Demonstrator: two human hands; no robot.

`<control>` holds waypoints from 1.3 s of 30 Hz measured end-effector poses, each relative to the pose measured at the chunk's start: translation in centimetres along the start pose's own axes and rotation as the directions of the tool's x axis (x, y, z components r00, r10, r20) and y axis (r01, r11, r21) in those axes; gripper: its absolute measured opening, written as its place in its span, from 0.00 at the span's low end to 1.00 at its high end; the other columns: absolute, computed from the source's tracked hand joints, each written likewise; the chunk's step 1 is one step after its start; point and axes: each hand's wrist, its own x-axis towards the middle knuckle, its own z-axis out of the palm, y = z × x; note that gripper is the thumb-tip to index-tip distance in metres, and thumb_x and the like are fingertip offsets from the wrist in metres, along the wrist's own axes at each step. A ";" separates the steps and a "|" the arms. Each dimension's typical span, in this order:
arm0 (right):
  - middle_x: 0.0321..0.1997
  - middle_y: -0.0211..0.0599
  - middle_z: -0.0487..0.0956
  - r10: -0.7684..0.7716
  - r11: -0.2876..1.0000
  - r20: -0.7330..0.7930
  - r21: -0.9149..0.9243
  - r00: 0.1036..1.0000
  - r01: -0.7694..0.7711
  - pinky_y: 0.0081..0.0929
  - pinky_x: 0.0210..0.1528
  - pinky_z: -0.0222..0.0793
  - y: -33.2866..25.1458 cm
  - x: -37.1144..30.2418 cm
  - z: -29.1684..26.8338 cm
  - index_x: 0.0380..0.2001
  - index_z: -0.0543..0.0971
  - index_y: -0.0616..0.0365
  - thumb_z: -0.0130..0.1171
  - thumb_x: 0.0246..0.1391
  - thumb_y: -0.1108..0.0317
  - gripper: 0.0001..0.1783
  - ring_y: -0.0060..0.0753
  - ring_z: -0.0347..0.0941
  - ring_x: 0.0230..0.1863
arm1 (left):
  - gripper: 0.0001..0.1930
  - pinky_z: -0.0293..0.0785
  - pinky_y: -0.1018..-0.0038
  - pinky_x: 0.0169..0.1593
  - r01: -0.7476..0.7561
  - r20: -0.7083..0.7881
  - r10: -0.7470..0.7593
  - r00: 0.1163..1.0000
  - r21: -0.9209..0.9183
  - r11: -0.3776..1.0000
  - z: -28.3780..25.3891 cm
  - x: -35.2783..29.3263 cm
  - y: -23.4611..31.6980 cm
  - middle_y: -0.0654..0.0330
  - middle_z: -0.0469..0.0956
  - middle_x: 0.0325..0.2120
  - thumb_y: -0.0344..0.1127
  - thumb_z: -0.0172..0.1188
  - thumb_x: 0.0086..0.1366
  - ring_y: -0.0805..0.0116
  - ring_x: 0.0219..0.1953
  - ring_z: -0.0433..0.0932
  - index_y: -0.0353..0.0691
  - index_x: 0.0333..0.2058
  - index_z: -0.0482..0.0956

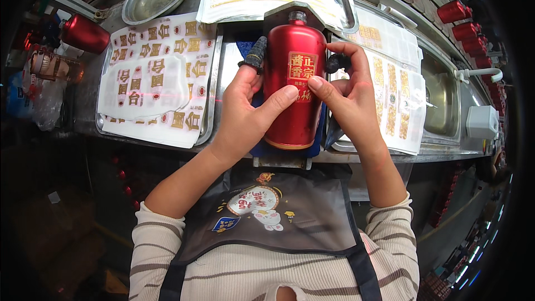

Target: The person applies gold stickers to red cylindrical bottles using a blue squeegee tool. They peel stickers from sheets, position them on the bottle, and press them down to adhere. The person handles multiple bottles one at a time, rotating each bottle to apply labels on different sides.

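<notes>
The red bottle (281, 111) sits in the middle of the surface (83, 97), neck pointing away from the person, over a blue cloth (315, 146); whether it rests fully on the cloth or is partly lifted, I cannot tell. The left hand (245, 106) closes around its left side, thumb pressed on the lower front, with a black finger cover (256, 54) on 1 finger along the shoulder. The right hand (351, 95) pinches the right side, thumb at the lower edge of the gold label (304, 66) and index finger bent toward the shoulder; another black finger cover (336, 63) shows there. The 2 thumbs are the likeliest source of trouble: if the label or the gold lettering under it is loose or wet, sideways pressure could drag it crooked, wrinkle it or tear an edge. The smooth, rounded body could also roll if 1 hand lets go sooner than the other, or slip if its surface is damp. Printed sheets lie near on both sides, the left sheets (159, 44) in a metal tray (209, 103) and the right sheets (393, 103) just beside the right forearm, so a careless elbow or sleeve could shift or crease them.
</notes>
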 end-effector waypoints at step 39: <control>0.34 0.36 0.77 0.029 1.000 -0.009 0.002 1.000 -0.029 0.12 0.19 0.61 0.0 -0.7 0.5 0.59 0.61 0.63 0.67 0.54 0.67 0.34 0.10 0.67 0.18 | 0.18 0.75 0.75 0.50 0.002 -0.022 -0.002 1.000 0.000 1.000 0.2 -0.3 0.2 0.57 0.79 0.44 0.34 0.65 0.65 0.74 0.46 0.77 0.33 0.48 0.71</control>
